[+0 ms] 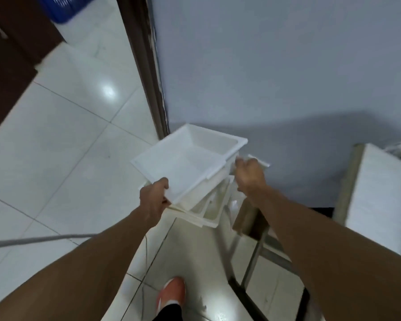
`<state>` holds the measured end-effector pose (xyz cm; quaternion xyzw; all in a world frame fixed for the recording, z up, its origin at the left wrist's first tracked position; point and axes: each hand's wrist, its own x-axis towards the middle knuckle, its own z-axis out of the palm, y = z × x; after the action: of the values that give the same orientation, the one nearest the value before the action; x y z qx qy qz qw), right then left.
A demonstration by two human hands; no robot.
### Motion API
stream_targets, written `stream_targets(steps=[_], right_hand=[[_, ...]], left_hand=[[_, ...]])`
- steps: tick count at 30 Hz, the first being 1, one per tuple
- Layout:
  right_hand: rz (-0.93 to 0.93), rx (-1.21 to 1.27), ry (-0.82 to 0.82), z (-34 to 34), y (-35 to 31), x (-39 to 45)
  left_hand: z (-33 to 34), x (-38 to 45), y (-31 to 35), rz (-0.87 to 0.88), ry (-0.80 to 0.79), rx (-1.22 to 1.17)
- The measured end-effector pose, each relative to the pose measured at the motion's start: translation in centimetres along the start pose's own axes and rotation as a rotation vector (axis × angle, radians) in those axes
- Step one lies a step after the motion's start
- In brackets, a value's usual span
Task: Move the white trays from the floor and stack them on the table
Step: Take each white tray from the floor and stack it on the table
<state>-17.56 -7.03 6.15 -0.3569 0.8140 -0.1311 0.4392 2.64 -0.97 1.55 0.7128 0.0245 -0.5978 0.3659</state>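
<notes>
Forearms fill the bottom of the view, and between them at six o'clock an orange shoe stands on the pale tiled floor. A grey cable runs off toward nine o'clock.

Further out, the left hand is clamped on the near corner of the top white tray, thumb over the rim, fingers hidden beneath. The right hand sits at the three o'clock side, curled on a white rim there; whether that rim belongs to the top tray or one beneath it, I cannot tell.

The top tray is carried in the air, well clear of the floor, tilted, its long axis running from seven o'clock to one o'clock. It is empty. Under it, more white trays sit nested and skewed, held in the same two-handed grip; nothing shows inside them either.

The table? Probably the pale surface at three o'clock, closer to the right hand, with its metal frame below. So the load likely swings rightward, right hand leading. The skewed lower trays could slip.

Beyond stand a grey wall, a dark door frame, and at eleven o'clock a blue basket.
</notes>
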Motion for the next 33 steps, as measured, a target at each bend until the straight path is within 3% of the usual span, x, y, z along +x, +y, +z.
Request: stream_targets(steps=[7,14,21,28,33], right_hand=[[-0.113,-0.017,-0.024,-10.6,-8.6,-7.8],[-0.178,-0.178,-0.152,-19.4,-9.7,-18.9],[-0.233,-0.246,-0.052,-28.9,-4.3,-28.3],[-0.243,0.027,0.107,-37.0,4.3,-34.2],[-0.186,0.092,0.232,-41.8,10.3,-36.1]], left_hand=[[-3.5,-13.5,5.1,0.094,-0.158,0.069],[-6.9,-27.1,8.1,0.28,-0.262,0.259],[-4.4,-39.1,6.8,0.468,-0.299,0.32],[0.6,-47.8,3.2,0.642,-0.306,0.353],[5.0,-53.0,-1.8,0.791,-0.325,0.37]])
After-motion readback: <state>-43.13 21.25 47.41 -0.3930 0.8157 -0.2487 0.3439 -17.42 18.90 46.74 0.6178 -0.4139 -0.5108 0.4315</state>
